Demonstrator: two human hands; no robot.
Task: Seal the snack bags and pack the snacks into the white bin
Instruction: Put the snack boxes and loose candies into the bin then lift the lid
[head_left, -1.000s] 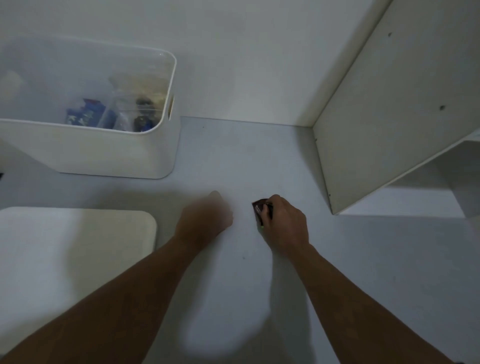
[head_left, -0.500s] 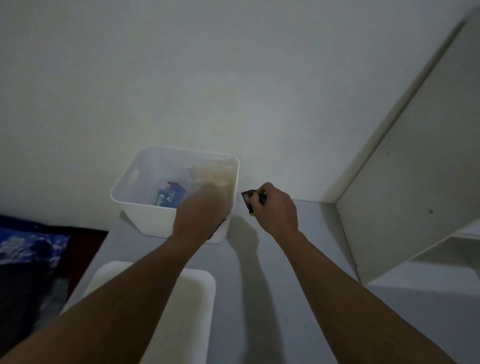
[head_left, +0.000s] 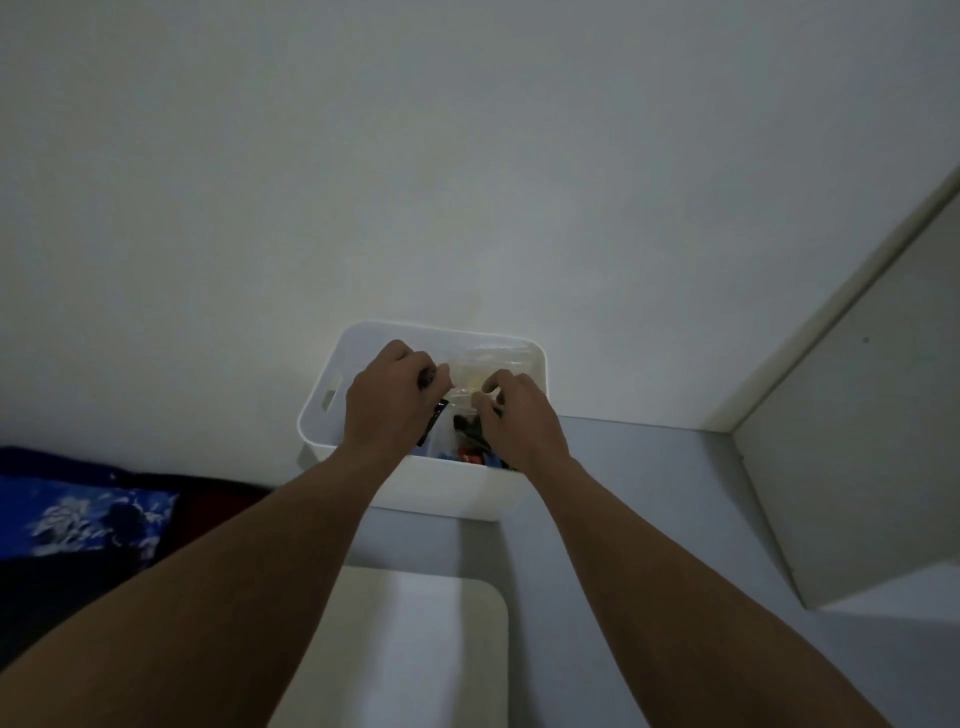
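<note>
1. Head view, the only one: white bin (head_left: 318, 415) sits on the grey tabletop (head_left: 649, 493), pushed against the wall. Both hands are over its opening.
2. Left hand (head_left: 387, 402): fingers curled, gripping a dark packet (head_left: 432, 423) whose lower end sticks out under the palm, inside the rim. It looks held, not dropped yet.
3. Right hand (head_left: 522, 423): fingers curled at the near edge of the clear bag (head_left: 491, 361). Cannot tell if they pinch the bag, hold something small, or hold nothing.
4. The clear bag is already in the bin, at the far right side, standing fairly upright with pale contents. Its closure is too dim and blurred to read, so I can't confirm the seal.
5. Small wrapped snacks (head_left: 470, 441), dark, red and blue, lie at the bin bottom, under and between the hands. Count not readable.
6. Bare tabletop right of the bin shows no snacks or bags waiting. Arms hide the strip just in front of the bin.
7. Judgement: late stage. Most or all items are in the bin, and the dark packet is being placed.
8. Left to do, as I read it: release the dark packet, check that the clear bag's top is closed, settle the contents.
9. Other things in view:
   - white rounded slab (head_left: 415, 649) in the foreground, maybe the bin's lid
   - blue patterned cloth (head_left: 78, 519) off the left edge
   - white panel (head_left: 857, 441) on the right
</note>
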